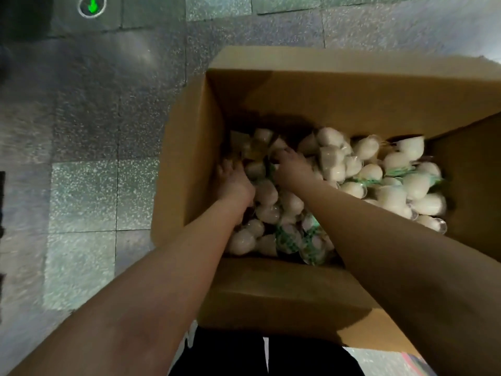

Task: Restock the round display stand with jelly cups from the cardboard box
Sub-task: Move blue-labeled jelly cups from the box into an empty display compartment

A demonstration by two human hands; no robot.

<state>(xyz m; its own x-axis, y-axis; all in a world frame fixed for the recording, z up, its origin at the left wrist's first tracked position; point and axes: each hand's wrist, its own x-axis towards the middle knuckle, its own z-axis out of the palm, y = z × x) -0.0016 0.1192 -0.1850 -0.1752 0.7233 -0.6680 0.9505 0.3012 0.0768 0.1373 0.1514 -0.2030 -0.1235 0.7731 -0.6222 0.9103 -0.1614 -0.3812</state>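
Note:
An open cardboard box [189, 147] stands on the floor below me, its bottom heaped with several white jelly cups [393, 191], some with green-printed lids. Both my arms reach down into the box's left half. My left hand [233, 180] lies on the cups near the left wall, fingers spread forward among them. My right hand [287, 166] is beside it, its fingers dug into the pile; motion blur hides whether either hand holds a cup. The round display stand is out of view.
Grey speckled floor tiles [81, 185] surround the box. The box's near flap [271, 299] lies folded towards my dark trousers [244, 356]. A green arrow mark in a ring [92, 5] sits on the floor at the top left.

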